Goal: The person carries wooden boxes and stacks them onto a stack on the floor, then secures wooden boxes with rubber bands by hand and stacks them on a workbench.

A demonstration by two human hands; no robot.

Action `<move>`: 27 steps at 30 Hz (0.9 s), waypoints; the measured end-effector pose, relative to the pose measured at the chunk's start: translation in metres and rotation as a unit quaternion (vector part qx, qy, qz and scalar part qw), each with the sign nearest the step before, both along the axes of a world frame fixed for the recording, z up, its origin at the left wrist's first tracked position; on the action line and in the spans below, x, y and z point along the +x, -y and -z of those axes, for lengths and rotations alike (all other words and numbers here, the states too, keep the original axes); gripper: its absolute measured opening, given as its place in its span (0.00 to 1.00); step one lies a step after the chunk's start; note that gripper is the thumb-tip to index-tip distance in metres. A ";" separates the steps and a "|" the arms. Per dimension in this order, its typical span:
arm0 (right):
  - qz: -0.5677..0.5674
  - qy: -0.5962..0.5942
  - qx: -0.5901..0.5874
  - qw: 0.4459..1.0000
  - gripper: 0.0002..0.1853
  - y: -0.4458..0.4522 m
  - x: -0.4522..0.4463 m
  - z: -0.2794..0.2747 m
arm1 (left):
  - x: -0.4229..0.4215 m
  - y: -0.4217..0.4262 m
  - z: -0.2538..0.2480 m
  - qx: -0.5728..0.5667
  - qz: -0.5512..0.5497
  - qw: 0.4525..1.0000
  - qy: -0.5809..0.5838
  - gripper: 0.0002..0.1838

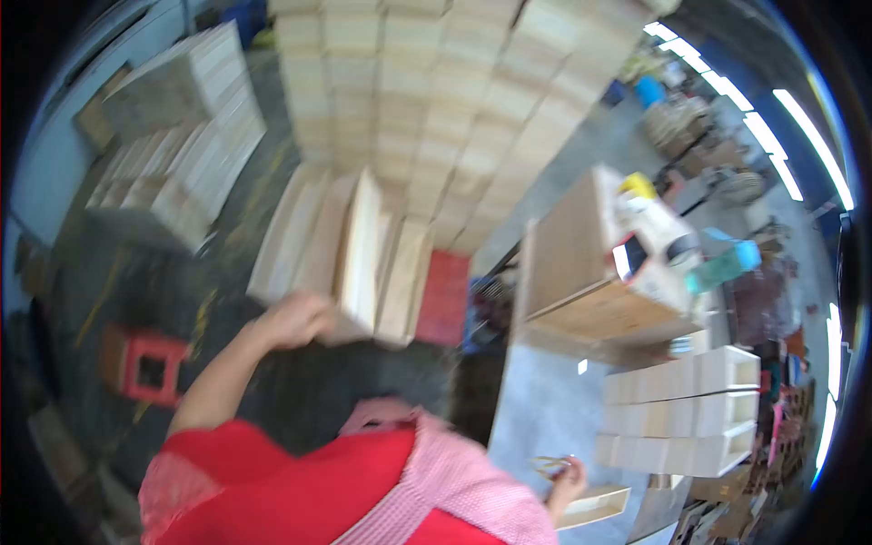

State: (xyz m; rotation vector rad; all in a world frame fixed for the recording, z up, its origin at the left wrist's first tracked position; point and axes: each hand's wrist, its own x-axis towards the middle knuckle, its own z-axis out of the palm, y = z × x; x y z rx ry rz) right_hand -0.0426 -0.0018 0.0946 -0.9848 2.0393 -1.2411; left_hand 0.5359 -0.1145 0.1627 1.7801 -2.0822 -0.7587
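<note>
My left hand [300, 320] is closed on the near end of a pale, open wooden box [361, 259], which stands among similar boxes in a low row. The hand is somewhat blurred, and its fingertips are partly hidden against the wood. Low on the right, my right hand [568, 481] is closed on a small yellowish looped thing [549, 466], too blurred to name. Just below that hand, a shallow wooden tray-like box [595, 507] lies on the grey tabletop [545, 400].
A tall wall of stacked wooden boxes [409, 100] rises ahead. Other stacks [182, 136] stand at left, near a red stool [159, 368]. On the table are several long boxes [677, 409] and a large wooden box [581, 263] bearing a phone [629, 257] and a bottle [722, 268].
</note>
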 end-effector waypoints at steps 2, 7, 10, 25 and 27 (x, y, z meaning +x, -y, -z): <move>-0.118 0.056 -0.048 0.990 0.08 0.048 0.077 -0.047 | -0.034 -0.004 -0.060 0.029 0.033 0.980 -0.196 0.13; -0.466 -0.129 -0.282 0.828 0.31 0.114 0.166 -0.150 | -0.083 0.013 -0.081 0.210 0.159 0.911 -0.316 0.19; -0.527 -0.135 -0.292 0.786 0.23 0.114 0.165 -0.150 | -0.123 0.030 -0.079 0.291 0.212 0.841 -0.404 0.26; -0.552 0.051 -0.053 0.831 0.14 0.051 0.113 -0.064 | -0.266 0.068 -0.024 0.040 -0.040 0.998 -0.012 0.36; -0.541 0.093 -0.022 0.836 0.13 0.042 0.098 -0.046 | -0.227 0.101 -0.008 0.113 -0.159 0.967 -0.167 0.34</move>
